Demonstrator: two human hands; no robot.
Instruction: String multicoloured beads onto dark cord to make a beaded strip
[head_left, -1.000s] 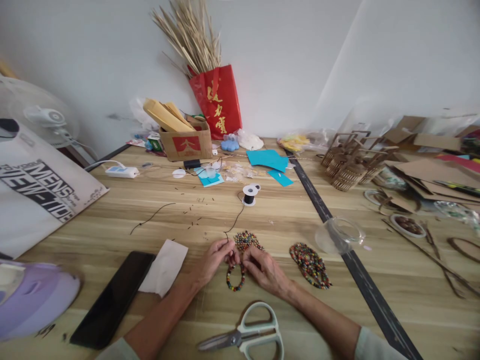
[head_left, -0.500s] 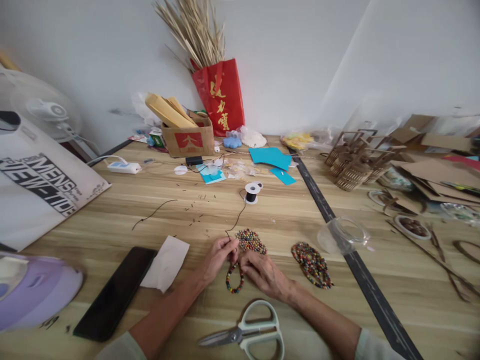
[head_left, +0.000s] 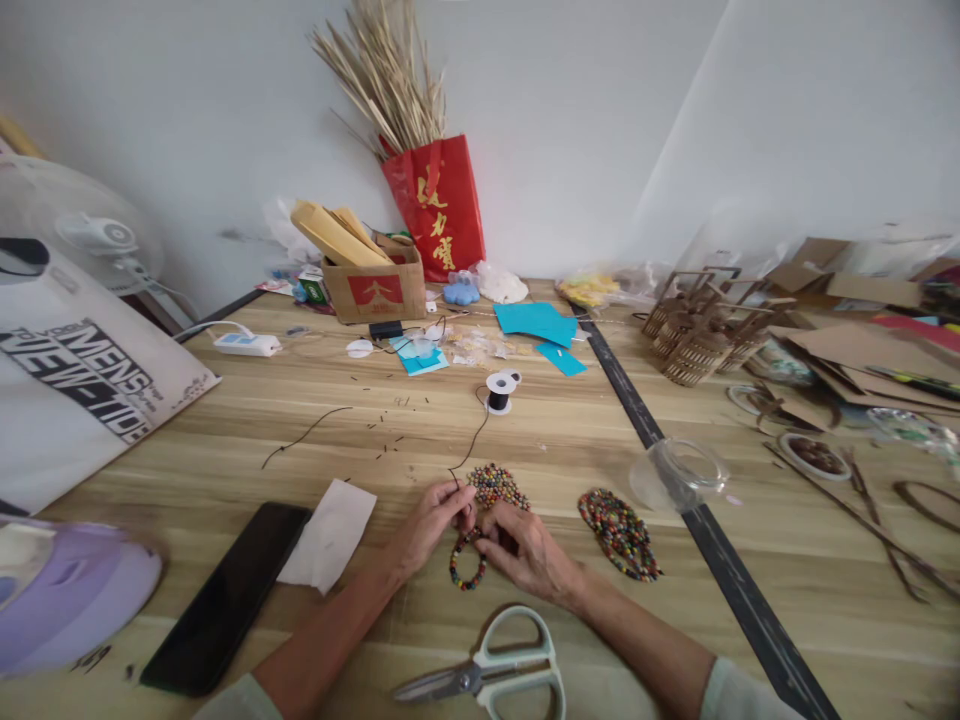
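I've got both hands low in the centre of the frame: left hand (head_left: 429,520) and right hand (head_left: 525,548) pinching the bead loop (head_left: 466,560) on the worktop (head_left: 225,440). I'd keep the black cord (head_left: 469,450) taut so no bead slips.

Wooden table (head_left: 225,460), cluttered. Near edge: scissors (head_left: 487,675), pale handles. Left of them a black phone (head_left: 225,598) with a white paper (head_left: 328,533) just beside it. Far side: red bag (head_left: 437,207) holding dried stalks, against the wall; cardboard box (head_left: 373,285) next to it. Teal paper sheets (head_left: 536,320) mid-table. Clear jar (head_left: 679,470) lies tipped on the dark seam. Wooden lattice pieces (head_left: 697,330) at right.
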